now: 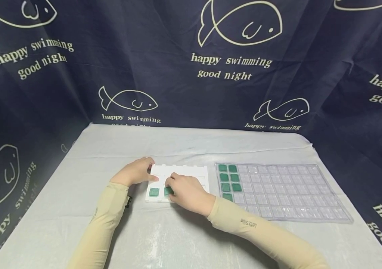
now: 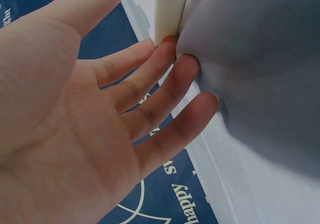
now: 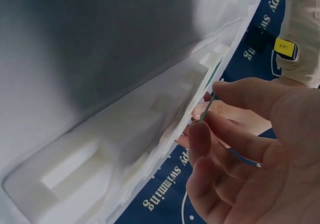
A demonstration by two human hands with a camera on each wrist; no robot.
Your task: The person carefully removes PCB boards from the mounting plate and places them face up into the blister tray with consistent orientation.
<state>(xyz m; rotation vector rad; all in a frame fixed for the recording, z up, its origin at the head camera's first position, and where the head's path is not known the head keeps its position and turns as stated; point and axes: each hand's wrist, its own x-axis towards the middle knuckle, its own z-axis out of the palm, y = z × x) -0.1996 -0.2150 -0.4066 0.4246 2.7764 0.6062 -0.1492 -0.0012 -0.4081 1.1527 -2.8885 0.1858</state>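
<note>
A white tray (image 1: 177, 170) with recessed pockets lies on the table. A small square green circuit board (image 1: 154, 192) sits in its near-left pocket. My left hand (image 1: 135, 172) holds the tray's left edge, thumb over the top; in the left wrist view its fingertips (image 2: 190, 64) touch the side wall. My right hand (image 1: 191, 192) pinches another green board (image 1: 168, 191) over the tray, right of the first. From the right wrist view this board (image 3: 207, 109) appears edge-on and tilted between thumb and fingers; whether it touches the pocket cannot be told.
Right of the white tray lies a clear plastic compartment tray (image 1: 278, 192), with several green boards (image 1: 223, 177) in its left columns. My right forearm passes over its near-left part. A dark blue printed curtain (image 1: 184, 93) hangs behind the light grey tabletop (image 1: 164, 239).
</note>
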